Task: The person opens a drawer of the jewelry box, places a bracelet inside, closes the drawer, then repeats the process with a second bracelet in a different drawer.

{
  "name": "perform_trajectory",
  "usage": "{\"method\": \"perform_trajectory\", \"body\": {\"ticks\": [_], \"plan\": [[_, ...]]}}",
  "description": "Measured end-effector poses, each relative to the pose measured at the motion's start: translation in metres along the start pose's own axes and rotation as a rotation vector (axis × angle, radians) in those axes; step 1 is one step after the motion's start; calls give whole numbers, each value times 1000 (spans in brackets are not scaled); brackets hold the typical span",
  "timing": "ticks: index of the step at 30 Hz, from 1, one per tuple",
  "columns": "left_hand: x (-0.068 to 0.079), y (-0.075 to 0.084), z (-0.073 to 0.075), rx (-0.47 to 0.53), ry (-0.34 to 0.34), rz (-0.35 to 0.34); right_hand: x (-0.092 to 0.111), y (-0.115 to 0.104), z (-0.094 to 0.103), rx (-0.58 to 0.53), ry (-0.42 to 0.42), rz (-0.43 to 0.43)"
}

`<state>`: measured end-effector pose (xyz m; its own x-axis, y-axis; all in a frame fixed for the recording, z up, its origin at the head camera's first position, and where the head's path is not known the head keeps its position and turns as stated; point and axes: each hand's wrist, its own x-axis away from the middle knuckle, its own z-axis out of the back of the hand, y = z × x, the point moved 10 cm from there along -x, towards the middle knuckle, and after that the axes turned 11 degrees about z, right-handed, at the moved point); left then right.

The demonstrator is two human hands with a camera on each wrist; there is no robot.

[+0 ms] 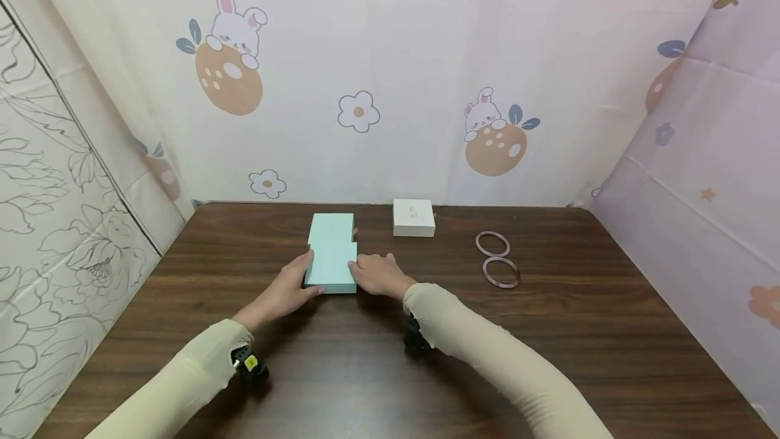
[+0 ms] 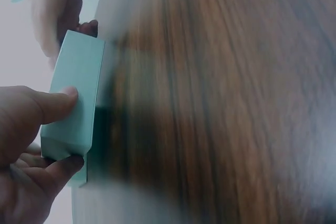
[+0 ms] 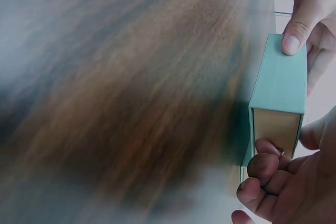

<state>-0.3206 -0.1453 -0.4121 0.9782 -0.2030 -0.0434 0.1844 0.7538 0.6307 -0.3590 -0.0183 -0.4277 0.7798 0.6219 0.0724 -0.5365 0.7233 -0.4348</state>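
A mint-green box (image 1: 332,264) lies on the table, held from both sides. My left hand (image 1: 283,292) grips its left end, thumb on the near face. From the right, my right hand (image 1: 379,274) holds the other end, its thumb near the top edge. In the right wrist view the curled fingers (image 3: 265,167) are against the box's beige end face (image 3: 275,129), beside a small dark spot; they partly hide this end. Directly behind stands a second mint-green box (image 1: 331,227), with a small brownish tab at its right side.
A white box (image 1: 414,217) with small print stands toward the back of the brown wooden table (image 1: 548,330). To its right lie two purplish rings, a far one (image 1: 492,234) and a near one (image 1: 501,286). A printed curtain (image 1: 402,154) hangs along the back edge.
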Motion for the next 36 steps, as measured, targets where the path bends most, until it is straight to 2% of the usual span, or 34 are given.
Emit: {"method": "perform_trajectory", "body": {"ticks": [6,19,30,36], "plan": [[4,17,-3,6,26,-17,11,4,7,14,-2,17],[6,48,-22,66,33,-37,45,19,22,30,26,11],[1,69,-45,93,10,-19,74,39,31,15,45,-16],[0,78,-58,119,7,-33,86,50,34,31,42,-26]]}}
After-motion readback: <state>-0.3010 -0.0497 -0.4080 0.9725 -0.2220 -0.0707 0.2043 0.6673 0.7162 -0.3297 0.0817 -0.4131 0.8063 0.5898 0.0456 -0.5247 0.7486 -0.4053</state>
